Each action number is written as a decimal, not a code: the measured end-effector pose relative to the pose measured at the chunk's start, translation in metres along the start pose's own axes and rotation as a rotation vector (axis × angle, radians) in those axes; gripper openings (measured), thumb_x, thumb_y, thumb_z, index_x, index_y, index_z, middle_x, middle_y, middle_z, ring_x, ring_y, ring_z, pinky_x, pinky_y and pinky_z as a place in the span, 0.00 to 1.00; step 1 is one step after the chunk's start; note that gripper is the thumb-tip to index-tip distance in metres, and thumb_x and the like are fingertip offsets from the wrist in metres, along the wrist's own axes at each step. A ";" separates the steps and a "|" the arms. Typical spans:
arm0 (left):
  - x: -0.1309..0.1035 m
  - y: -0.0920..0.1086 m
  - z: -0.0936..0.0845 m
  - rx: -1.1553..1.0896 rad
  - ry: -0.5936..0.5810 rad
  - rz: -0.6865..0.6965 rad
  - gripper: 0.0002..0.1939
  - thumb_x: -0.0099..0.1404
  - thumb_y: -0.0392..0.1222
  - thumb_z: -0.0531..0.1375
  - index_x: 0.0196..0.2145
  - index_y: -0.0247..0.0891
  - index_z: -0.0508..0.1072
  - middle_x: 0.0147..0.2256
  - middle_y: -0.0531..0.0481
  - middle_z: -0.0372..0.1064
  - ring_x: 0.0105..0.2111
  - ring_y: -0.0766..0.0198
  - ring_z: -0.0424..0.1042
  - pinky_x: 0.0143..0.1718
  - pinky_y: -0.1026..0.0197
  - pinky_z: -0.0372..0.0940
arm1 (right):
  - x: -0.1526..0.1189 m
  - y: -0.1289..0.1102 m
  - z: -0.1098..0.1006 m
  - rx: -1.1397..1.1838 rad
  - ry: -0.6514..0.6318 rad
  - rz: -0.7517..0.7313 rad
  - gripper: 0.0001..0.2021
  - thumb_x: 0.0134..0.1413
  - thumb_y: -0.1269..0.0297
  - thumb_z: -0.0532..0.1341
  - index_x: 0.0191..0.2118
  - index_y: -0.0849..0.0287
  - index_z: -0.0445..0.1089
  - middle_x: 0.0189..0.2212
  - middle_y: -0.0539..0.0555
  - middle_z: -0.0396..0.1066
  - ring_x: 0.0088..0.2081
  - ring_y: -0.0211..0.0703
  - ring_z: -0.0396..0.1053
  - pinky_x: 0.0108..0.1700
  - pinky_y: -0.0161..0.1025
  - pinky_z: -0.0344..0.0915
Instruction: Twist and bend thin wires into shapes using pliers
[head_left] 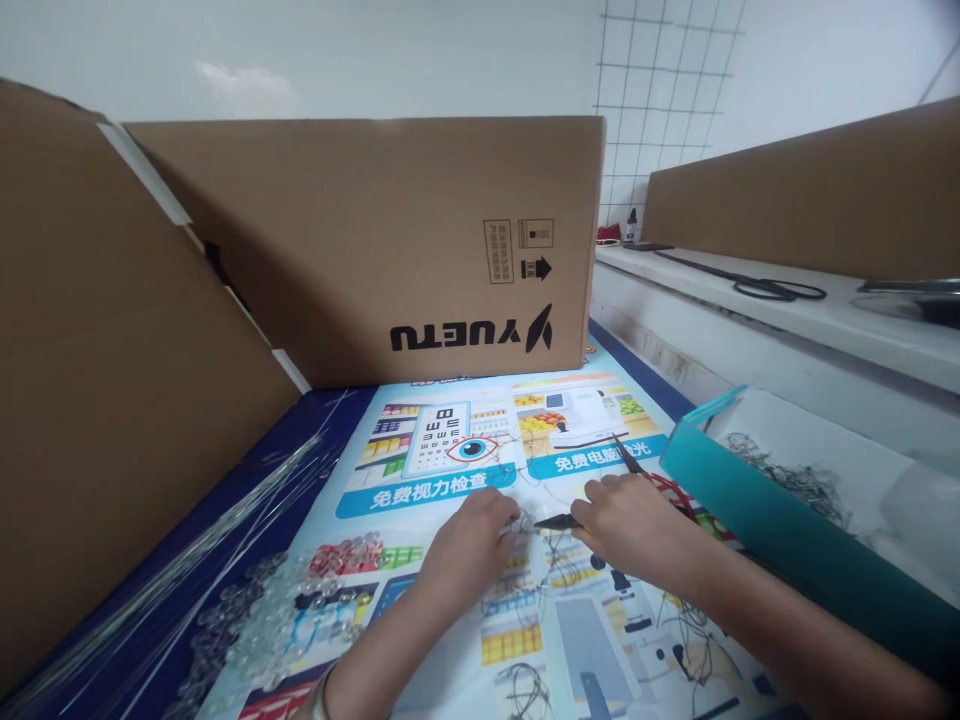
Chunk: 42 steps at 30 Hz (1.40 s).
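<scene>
As L hand (480, 530) seemingly pinches a thin wiry strand (527, 521) mid-poster (427, 490), R hand (622, 515) wraps round a dark pointed tool (555, 522), tip just beside the strand, prob. for close control; clear beads (274, 610) sit L, likely w/in reach.

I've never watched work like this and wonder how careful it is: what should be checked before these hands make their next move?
1. Right hand holding the dark pointed tool: ok, the tip juts out beyond the fingers.
2. Left hand gripping the thin wire: cannot tell, wire shows at the fingertips but the grip is hidden.
3. Tool tip touching that wire: cannot tell, too fine to see.
4. Clear beads away from both hands: ok, though some lie near the left forearm.
5. Printed sheet free of loose wire: not ok, several pieces lie about.
6. Teal box open: ok, tangled wire shows inside.
</scene>
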<state>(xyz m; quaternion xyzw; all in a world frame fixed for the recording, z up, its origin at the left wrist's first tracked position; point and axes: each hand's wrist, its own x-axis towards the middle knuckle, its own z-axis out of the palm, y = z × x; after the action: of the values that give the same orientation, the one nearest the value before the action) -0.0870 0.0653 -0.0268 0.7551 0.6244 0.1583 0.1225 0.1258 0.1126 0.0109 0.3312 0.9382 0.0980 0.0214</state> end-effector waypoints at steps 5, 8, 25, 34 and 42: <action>0.000 0.001 0.003 -0.022 0.005 0.003 0.10 0.59 0.33 0.53 0.36 0.42 0.70 0.37 0.49 0.64 0.41 0.59 0.64 0.40 0.61 0.60 | -0.001 0.000 0.000 -0.006 0.016 -0.005 0.11 0.58 0.59 0.53 0.31 0.58 0.68 0.27 0.55 0.68 0.30 0.46 0.65 0.27 0.37 0.46; 0.001 0.002 0.004 -0.023 0.017 -0.013 0.08 0.58 0.32 0.52 0.34 0.40 0.69 0.36 0.49 0.64 0.40 0.59 0.64 0.40 0.61 0.60 | -0.001 0.000 -0.001 -0.010 0.011 -0.006 0.11 0.58 0.59 0.53 0.31 0.58 0.68 0.27 0.55 0.68 0.30 0.46 0.65 0.27 0.37 0.45; 0.002 0.000 0.005 -0.052 0.027 -0.018 0.09 0.59 0.29 0.48 0.28 0.37 0.65 0.32 0.48 0.64 0.36 0.60 0.64 0.35 0.60 0.60 | 0.000 -0.001 -0.005 -0.020 0.029 -0.025 0.10 0.59 0.61 0.53 0.31 0.59 0.68 0.27 0.55 0.68 0.30 0.44 0.64 0.28 0.37 0.46; -0.005 0.007 -0.006 0.005 0.112 0.074 0.06 0.62 0.34 0.51 0.34 0.39 0.67 0.36 0.48 0.64 0.40 0.58 0.64 0.40 0.57 0.60 | 0.000 0.001 -0.004 -0.029 0.009 -0.016 0.11 0.59 0.60 0.53 0.31 0.60 0.68 0.27 0.55 0.68 0.30 0.44 0.64 0.28 0.37 0.47; -0.012 0.011 -0.004 0.138 0.020 0.340 0.12 0.62 0.29 0.50 0.36 0.39 0.70 0.34 0.48 0.68 0.36 0.59 0.65 0.38 0.56 0.60 | -0.001 0.002 -0.002 -0.021 0.030 -0.003 0.11 0.58 0.59 0.54 0.32 0.60 0.68 0.28 0.55 0.69 0.30 0.44 0.65 0.28 0.37 0.47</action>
<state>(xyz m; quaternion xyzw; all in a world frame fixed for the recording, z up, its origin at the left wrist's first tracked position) -0.0803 0.0509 -0.0199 0.8548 0.4982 0.1409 0.0358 0.1272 0.1129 0.0136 0.3280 0.9378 0.1128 0.0109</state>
